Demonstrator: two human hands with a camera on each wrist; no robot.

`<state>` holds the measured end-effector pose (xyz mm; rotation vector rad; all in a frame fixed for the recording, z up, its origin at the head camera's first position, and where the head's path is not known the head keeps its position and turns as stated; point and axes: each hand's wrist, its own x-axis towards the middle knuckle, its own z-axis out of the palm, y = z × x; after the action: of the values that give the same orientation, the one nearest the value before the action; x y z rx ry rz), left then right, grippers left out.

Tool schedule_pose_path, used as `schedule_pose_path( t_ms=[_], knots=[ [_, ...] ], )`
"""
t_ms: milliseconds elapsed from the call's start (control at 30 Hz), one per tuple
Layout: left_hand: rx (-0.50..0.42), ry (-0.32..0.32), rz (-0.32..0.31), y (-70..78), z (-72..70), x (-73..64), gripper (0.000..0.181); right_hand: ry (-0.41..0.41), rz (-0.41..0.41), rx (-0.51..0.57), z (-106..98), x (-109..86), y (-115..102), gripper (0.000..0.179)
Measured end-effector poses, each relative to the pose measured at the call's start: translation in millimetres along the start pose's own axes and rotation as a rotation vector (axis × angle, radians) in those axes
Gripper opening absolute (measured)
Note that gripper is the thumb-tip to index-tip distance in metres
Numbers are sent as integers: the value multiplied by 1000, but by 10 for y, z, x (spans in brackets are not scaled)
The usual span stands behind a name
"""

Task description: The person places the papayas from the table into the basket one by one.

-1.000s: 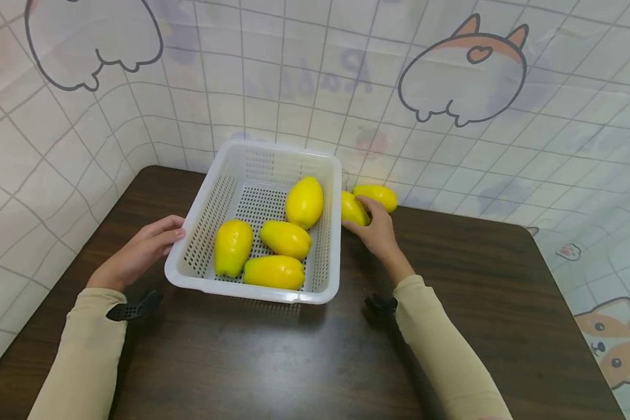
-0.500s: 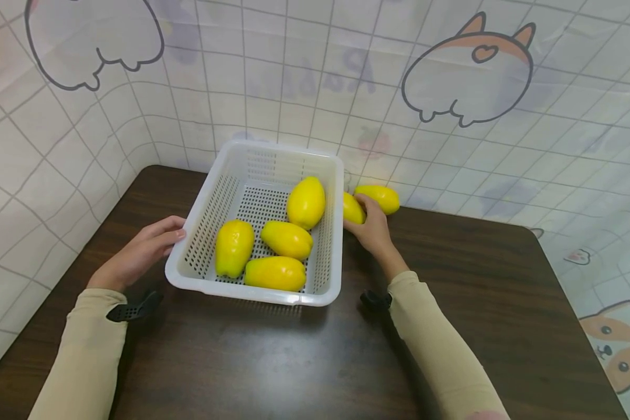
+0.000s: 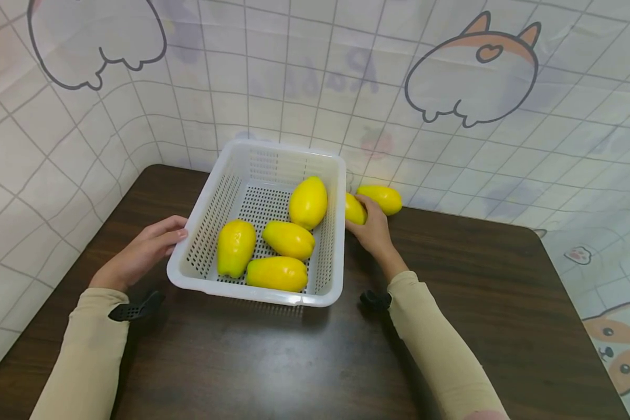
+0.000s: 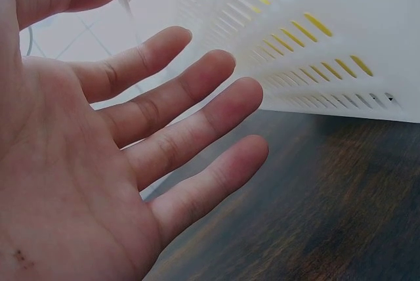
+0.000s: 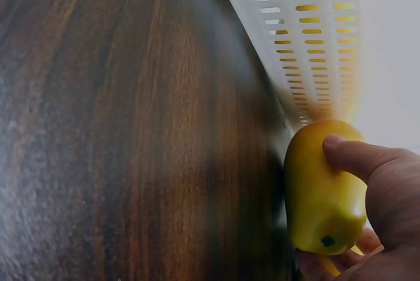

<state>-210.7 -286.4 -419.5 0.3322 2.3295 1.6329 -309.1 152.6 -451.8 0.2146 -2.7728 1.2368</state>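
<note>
A white perforated basket (image 3: 189, 283) stands on the table with several yellow papayas (image 3: 277, 273) in it. My left hand (image 3: 144, 251) is at the basket's left rim, its fingers (image 4: 226, 107) nearly straight along the outer wall and the thumb up by the rim. On the other side, my right hand (image 3: 374, 230) grips a papaya (image 5: 321, 189) close against the basket's right wall, thumb across its top. The basket's rim hides part of that papaya in the head view. Just behind this hand lies one more papaya (image 3: 383, 199) on the table.
The dark wooden table (image 3: 273, 361) ends at a white gridded cloth backdrop (image 3: 304, 93) behind and at both sides. Black straps (image 3: 136, 308) sit on both wrists.
My right hand has shifted slightly left with the papaya, closer to the basket's wall. The left hand keeps its place at the rim. The head view has turned a little.
</note>
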Motion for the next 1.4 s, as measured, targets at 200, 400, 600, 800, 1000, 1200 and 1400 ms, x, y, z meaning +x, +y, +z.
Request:
schedule_pose_path(
  t_ms=[200, 400, 600, 800, 1000, 1200, 1400],
  knots=[
    [-11, -7, 9, 7, 4, 4, 37, 1, 12, -4, -16, -15, 4, 69],
    [-6, -10, -3, 25, -5, 4, 37, -3, 44, 7, -41, -49, -1, 71],
    [-4, -15, -3, 22, -10, 6, 38, 4, 59, 9, -70, -88, 16, 70],
    [-8, -18, -3, 16, -10, 8, 37, 9, 53, 3, -104, -118, 31, 70],
    [-7, -18, -5, 17, -12, 13, 37, 24, 49, -1, -140, -140, 40, 70],
    [-15, -26, 8, 9, -18, 17, 36, 43, 51, 5, -181, -170, 52, 70],
    [-13, -27, 9, 3, -14, 26, 35, 63, 53, 28, -240, -216, 38, 69]
  ],
)
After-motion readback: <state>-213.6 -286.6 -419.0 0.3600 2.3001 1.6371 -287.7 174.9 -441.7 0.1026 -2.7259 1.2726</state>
